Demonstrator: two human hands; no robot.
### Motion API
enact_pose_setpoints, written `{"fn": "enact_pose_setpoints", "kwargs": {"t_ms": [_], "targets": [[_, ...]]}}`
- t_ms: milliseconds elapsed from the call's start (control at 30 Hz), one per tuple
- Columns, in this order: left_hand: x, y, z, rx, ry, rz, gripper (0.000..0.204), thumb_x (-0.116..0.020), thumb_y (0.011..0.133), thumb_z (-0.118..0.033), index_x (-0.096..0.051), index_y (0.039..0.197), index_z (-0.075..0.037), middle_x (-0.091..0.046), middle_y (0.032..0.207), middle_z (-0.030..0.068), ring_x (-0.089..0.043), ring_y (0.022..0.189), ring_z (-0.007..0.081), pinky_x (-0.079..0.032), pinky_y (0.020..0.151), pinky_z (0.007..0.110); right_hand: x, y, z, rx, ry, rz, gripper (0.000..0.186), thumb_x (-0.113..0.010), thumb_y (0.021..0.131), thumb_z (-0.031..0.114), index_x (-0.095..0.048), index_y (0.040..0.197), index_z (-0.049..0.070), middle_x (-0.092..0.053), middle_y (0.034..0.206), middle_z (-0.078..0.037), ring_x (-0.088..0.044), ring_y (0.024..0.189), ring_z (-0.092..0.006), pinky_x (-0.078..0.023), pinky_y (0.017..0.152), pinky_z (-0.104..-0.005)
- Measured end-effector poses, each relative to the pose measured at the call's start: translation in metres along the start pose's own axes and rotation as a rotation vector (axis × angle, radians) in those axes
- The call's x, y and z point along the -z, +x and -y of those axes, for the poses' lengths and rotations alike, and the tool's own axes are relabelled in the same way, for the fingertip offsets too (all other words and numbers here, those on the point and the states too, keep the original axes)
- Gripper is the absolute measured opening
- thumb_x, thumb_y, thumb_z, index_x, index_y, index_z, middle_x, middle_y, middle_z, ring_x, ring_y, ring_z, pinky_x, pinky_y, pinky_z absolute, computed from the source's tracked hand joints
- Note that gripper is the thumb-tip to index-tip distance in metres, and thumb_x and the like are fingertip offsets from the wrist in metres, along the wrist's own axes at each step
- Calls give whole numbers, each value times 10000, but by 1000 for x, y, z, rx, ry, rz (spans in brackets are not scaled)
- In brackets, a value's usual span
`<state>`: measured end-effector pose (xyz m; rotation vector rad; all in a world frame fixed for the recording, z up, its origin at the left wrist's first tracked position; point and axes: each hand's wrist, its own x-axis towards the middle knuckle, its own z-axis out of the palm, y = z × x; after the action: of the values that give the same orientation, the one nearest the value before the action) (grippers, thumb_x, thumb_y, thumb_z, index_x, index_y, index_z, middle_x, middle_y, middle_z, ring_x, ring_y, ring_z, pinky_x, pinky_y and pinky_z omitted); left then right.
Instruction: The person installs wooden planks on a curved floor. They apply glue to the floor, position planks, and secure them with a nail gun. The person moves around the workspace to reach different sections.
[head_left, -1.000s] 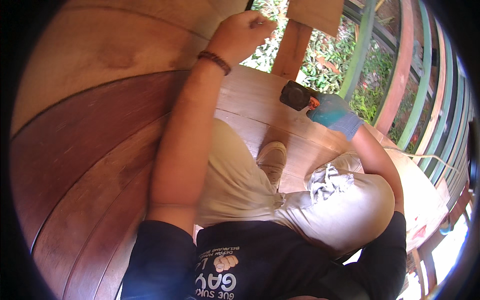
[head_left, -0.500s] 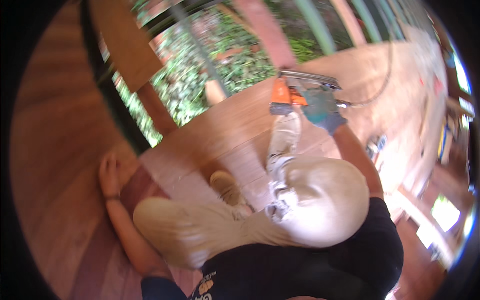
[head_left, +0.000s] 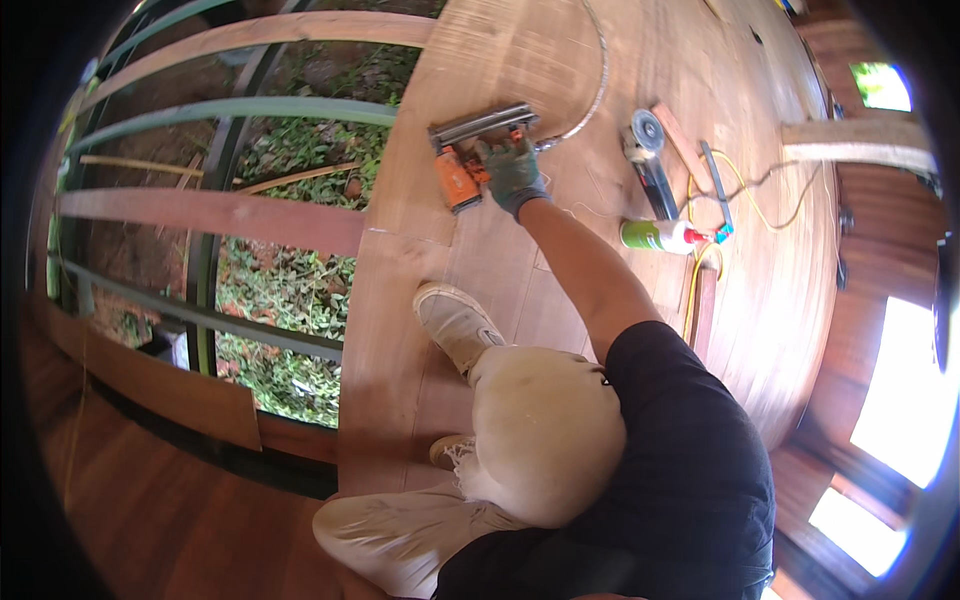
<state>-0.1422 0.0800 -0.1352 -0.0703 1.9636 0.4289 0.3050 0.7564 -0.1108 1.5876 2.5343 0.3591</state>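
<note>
My right hand (head_left: 515, 178), in a grey-green work glove, is closed round the handle of an orange and black nail gun (head_left: 458, 182). The gun's long metal magazine (head_left: 478, 124) points away from me, low over the wooden floorboards (head_left: 400, 262) or resting on them; I cannot tell which. An air hose (head_left: 600, 85) runs from near the handle toward the far side. Only a sliver of my left forearm shows at the lower edge, and my left hand is out of view.
An angle grinder (head_left: 650, 165), a green and white bottle (head_left: 655, 235) with a red cap, a wood strip (head_left: 684, 145) and a yellow cord (head_left: 765, 215) lie to the right. On the left, the floor ends at open joists (head_left: 230, 208) above plants and soil.
My view has swung to the right, bringing the grinder and bottle into clear sight. The nail gun stays in my right hand, while my left hand, flat on the boards before, has left the picture.
</note>
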Motion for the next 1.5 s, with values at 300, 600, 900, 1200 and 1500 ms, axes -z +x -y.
{"fn": "enact_pose_setpoints", "kwargs": {"t_ms": [300,600,900,1200,1500], "targets": [[1,21,-83,-85,62,32,164,-597,1007,-164,-667,1065,-28,-689,887,65,-632,758,128,-527,658,311,46,-124,-76,-130,27,320,653,-595,918,243,-435,1552,230,-503,1546,-130,-443,1434,-407,-234,1221,-548],[25,30,-88,-172,-4,25,223,-616,1018,-209,-672,1121,-20,-710,941,80,-652,792,129,-541,676,312,12,-183,-207,-464,-322,966,441,-554,963,363,-652,1360,195,-704,1315,-101,-665,1220,-298,-512,983,-495],[68,-37,-80,-462,-266,-284,312,-643,1029,-266,-658,1198,-4,-725,1027,95,-675,853,148,-553,740,299,171,-128,-38,398,737,288,827,-897,643,190,-569,1388,45,-685,1268,-156,-667,1155,-339,-528,983,-438],[27,-201,-143,-839,-321,-386,411,-646,1027,-342,-652,1289,-25,-720,1168,110,-686,1076,192,-546,931,369,318,-67,254,1005,1983,978,668,-802,812,24,-533,1419,98,-571,1375,-77,-603,1224,-223,-520,1044,-379],[22,-249,-87,-665,-1493,416,493,-461,1076,-534,-576,1323,-123,-690,1149,57,-706,979,190,-601,851,361,410,-220,431,2195,611,-410,761,-631,763,193,-532,1507,319,-387,1623,-79,-327,1502,-367,-252,1229,-614]]}}
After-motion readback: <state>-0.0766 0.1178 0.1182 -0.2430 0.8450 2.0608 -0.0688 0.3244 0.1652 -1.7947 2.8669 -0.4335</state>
